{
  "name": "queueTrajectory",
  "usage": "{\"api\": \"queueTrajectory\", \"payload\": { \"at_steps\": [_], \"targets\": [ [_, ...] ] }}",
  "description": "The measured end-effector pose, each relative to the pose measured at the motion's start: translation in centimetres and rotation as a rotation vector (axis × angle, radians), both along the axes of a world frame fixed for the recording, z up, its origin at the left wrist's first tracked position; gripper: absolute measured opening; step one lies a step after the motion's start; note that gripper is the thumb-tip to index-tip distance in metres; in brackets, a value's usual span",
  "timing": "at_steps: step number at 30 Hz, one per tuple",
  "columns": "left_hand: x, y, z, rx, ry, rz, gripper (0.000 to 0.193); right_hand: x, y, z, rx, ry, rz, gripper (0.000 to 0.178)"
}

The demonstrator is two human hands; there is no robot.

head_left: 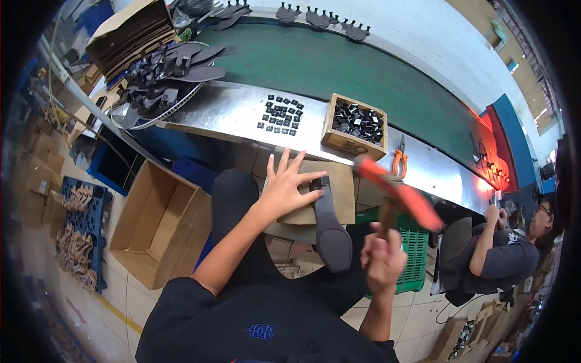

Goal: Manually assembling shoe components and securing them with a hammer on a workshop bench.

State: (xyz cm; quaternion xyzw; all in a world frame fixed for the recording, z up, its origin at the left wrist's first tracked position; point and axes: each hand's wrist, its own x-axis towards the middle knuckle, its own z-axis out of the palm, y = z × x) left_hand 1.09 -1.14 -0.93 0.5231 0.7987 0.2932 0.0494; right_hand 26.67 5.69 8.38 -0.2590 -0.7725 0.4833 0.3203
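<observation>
My right hand point(384, 260) is closed round the wooden handle of a hammer point(387, 212), raised to the right of the shoe sole. Its long orange-red head is smeared by motion. A dark grey shoe sole point(331, 233) with a small black heel piece point(324, 181) lies across a brown board point(336, 193) over my lap, its rounded toe end towards me. My left hand point(287, 187) holds the heel end between thumb and index finger, with the other fingers spread over the board.
On the metal ledge, several small black pieces point(281, 115) lie in rows beside a wooden box point(357, 145) of more pieces and orange-handled pliers point(399, 158). A basket of soles point(115, 121) stands left, a cardboard box point(130, 227) below. A green crate point(414, 260) and a seated co-worker point(505, 254) are right.
</observation>
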Motion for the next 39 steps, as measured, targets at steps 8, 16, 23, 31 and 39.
{"api": "queueTrajectory", "payload": {
  "at_steps": [8, 16, 23, 31, 39],
  "targets": [
    [0.0, -0.3, -0.7, 0.021, -0.045, -0.012, 0.054, -1.9, 1.5, -0.4, 0.068, -0.271, 0.136, 0.023],
    [1.8, -0.6, -0.6, 0.372, -0.039, -0.272, 0.033, -0.8, 3.0, 1.9, 0.131, -0.129, -0.02, 0.035],
    [7.2, -7.5, 8.3, 0.28, -0.928, -0.477, 0.026, -2.7, 4.6, -1.8, 0.666, -0.489, 0.108, 0.045],
    [7.9, -9.6, 8.9, 0.132, -1.289, -0.295, 0.026, -3.6, 4.2, -3.1, 0.903, -0.49, 0.223, 0.039],
    [8.3, -9.8, 8.6, 0.041, -1.317, -0.332, 0.028, -4.6, -0.5, -3.9, -0.516, 0.234, 0.633, 0.045]
  ]
}}
